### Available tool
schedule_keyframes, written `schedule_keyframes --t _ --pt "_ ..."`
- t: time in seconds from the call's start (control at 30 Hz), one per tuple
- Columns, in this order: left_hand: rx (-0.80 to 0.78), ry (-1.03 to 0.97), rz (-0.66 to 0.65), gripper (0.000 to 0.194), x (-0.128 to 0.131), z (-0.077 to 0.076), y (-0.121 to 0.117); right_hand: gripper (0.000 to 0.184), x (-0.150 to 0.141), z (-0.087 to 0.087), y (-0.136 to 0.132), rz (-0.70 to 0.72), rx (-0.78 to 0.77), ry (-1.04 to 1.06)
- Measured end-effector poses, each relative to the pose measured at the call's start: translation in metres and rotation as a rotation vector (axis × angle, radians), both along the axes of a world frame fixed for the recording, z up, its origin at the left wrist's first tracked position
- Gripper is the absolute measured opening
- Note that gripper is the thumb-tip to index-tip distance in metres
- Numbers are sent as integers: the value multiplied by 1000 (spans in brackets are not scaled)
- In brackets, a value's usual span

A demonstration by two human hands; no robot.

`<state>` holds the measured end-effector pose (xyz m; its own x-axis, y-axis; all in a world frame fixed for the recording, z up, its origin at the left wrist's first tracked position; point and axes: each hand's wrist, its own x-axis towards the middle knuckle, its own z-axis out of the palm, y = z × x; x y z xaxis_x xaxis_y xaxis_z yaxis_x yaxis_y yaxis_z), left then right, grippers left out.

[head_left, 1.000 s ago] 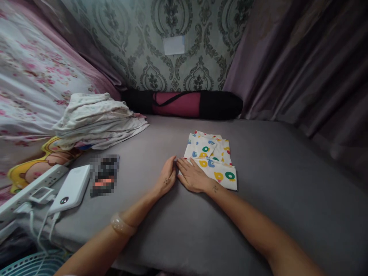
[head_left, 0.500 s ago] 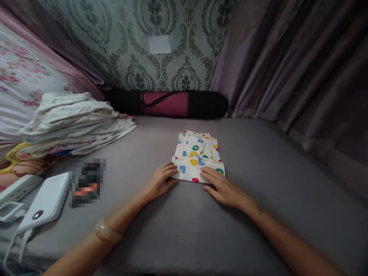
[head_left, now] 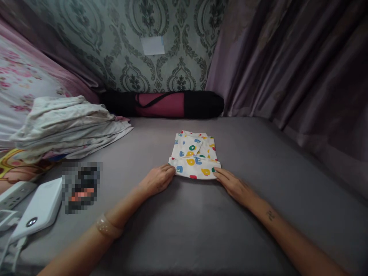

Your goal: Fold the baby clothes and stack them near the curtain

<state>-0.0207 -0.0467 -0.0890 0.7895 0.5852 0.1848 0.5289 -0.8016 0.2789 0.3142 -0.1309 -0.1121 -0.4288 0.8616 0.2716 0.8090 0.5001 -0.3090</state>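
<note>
A small white garment (head_left: 195, 153) with blue, yellow, red and green prints lies folded on the grey bed sheet, its near part turned up in a straight band. My left hand (head_left: 161, 177) has its fingers closed on the near left corner of this band. At the near right corner, my right hand (head_left: 232, 186) pinches the cloth between thumb and fingers. The near edge bows slightly between the two hands. Both thumbs are mostly hidden. What kind of garment it is, the folds do not show.
A pile of light cloths (head_left: 71, 126) lies at the left, with a white power bank (head_left: 38, 209) and a power strip (head_left: 17, 195) nearer. Beside them is a blurred dark object (head_left: 83, 188). A black and maroon long bag (head_left: 161, 104) lies along the wall; curtains (head_left: 273, 57) hang at right.
My right hand has moved right from the front of the band to its near right corner. My left fingers have closed on the left corner. The view has shifted slightly.
</note>
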Motion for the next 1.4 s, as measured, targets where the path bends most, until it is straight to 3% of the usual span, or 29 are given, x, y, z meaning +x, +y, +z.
schedule_keyframes --t 0.13,0.23,0.33,0.57,0.67,0.77,0.9,1.1,1.27,1.4 --pt "-60 -83 141 30 4 3 7 43 -1 -2 1 -68 -4 91" --pt "-143 -143 157 29 5 2 10 47 -2 -2 2 -113 -23 73" --pt "-153 -160 110 26 1 -3 11 54 -3 -3 7 -130 -16 38" --pt "-2 -132 -66 64 -4 -14 28 55 3 -5 33 -76 82 25" --pt "-43 -137 -115 72 -1 -14 40 53 7 -9 44 20 52 73" --pt "-130 -156 -162 68 0 -12 48 52 12 -10 48 75 -8 94" --pt "-197 -182 -174 58 -3 -2 41 51 15 1 35 68 -52 109" --pt "-228 -169 -253 55 -24 15 0 48 5 33 -19 62 -178 93" --pt "-367 -209 -114 46 -36 21 -30 43 -3 50 -44 54 -335 141" --pt "-530 -437 127 27 -17 21 -25 36 -6 49 -27 -35 -394 383"
